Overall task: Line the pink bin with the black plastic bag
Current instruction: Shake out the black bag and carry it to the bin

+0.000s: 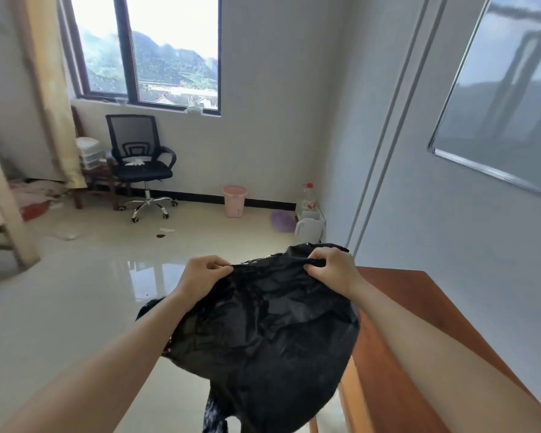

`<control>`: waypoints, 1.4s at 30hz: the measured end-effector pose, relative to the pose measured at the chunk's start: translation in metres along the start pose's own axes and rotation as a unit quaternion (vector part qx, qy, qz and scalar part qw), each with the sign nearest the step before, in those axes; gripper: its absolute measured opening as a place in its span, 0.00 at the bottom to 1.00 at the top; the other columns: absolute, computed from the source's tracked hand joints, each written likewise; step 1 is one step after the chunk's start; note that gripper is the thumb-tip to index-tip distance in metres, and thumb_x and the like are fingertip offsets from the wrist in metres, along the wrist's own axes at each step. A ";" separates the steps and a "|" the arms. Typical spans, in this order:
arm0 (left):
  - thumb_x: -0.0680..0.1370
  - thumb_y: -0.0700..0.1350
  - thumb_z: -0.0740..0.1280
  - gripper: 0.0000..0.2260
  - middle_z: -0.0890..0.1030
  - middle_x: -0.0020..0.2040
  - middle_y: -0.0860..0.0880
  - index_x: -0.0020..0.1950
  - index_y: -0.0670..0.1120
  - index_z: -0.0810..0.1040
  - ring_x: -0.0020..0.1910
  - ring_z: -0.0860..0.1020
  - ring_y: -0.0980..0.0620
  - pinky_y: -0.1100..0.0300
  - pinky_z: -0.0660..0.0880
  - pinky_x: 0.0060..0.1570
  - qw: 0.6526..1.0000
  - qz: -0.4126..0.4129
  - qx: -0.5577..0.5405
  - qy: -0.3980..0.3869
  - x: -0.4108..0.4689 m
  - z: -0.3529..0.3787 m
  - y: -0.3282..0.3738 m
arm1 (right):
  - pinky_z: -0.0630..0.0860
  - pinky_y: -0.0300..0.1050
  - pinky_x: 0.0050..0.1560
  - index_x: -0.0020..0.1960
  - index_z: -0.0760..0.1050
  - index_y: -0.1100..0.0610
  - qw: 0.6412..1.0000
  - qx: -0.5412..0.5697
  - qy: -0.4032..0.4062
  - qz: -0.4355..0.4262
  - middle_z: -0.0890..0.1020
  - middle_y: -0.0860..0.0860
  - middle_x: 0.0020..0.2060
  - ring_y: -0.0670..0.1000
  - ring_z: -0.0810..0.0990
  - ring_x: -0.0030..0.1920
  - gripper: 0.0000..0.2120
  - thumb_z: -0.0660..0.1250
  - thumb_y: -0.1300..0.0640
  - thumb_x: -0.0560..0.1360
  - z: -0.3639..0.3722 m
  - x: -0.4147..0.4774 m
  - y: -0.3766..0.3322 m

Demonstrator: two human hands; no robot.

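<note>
A crumpled black plastic bag [263,332] hangs in the air in front of me, low in the middle of the view. My left hand [200,276] pinches its upper edge on the left. My right hand [331,268] pinches the same edge on the right, about a bag's width away. The pink bin [234,201] stands upright and empty-looking on the floor against the far wall, well beyond the bag and apart from both hands.
A wooden table [403,332] stands at my right, partly under the bag. A black office chair [141,164] sits under the window. A white kettle [308,229], a bottle [308,198] and a purple object [282,220] crowd the far right corner. Glossy tiled floor lies between me and the bin.
</note>
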State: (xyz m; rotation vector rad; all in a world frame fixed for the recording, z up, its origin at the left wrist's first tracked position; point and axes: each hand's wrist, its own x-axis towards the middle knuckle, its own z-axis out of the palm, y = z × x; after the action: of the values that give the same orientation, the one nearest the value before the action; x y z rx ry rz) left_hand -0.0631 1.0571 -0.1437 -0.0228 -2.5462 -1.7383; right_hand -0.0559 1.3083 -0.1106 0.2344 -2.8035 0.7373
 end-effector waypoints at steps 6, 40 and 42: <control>0.73 0.40 0.70 0.02 0.78 0.33 0.48 0.40 0.43 0.81 0.34 0.75 0.52 0.65 0.70 0.36 1.000 -0.003 0.013 0.001 0.034 -0.032 -0.040 | 0.64 0.42 0.51 0.45 0.80 0.59 0.999 -0.011 -0.042 0.024 0.83 0.52 0.44 0.50 0.76 0.45 0.07 0.66 0.56 0.72 0.034 0.027 -0.030; 0.73 0.39 0.68 0.05 0.79 0.38 0.45 0.43 0.39 0.83 0.41 0.76 0.47 0.60 0.70 0.43 0.989 0.047 0.136 -0.022 0.472 -0.192 -0.134 | 0.67 0.42 0.46 0.40 0.77 0.58 0.994 -0.037 -0.085 0.066 0.72 0.50 0.36 0.50 0.69 0.45 0.03 0.65 0.60 0.71 0.236 0.409 -0.105; 0.73 0.39 0.68 0.05 0.78 0.38 0.45 0.43 0.39 0.83 0.43 0.78 0.45 0.59 0.71 0.44 0.988 0.049 0.138 -0.038 0.493 -0.191 -0.143 | 0.68 0.43 0.47 0.37 0.72 0.54 0.990 -0.054 -0.104 0.076 0.72 0.51 0.39 0.49 0.68 0.46 0.05 0.65 0.60 0.71 0.244 0.424 -0.106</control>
State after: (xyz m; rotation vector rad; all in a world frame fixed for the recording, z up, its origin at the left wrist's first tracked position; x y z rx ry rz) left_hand -0.5542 0.8167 -0.1794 -0.2020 -2.7647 -1.3631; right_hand -0.4849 1.0551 -0.1568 0.0820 -3.0772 0.6221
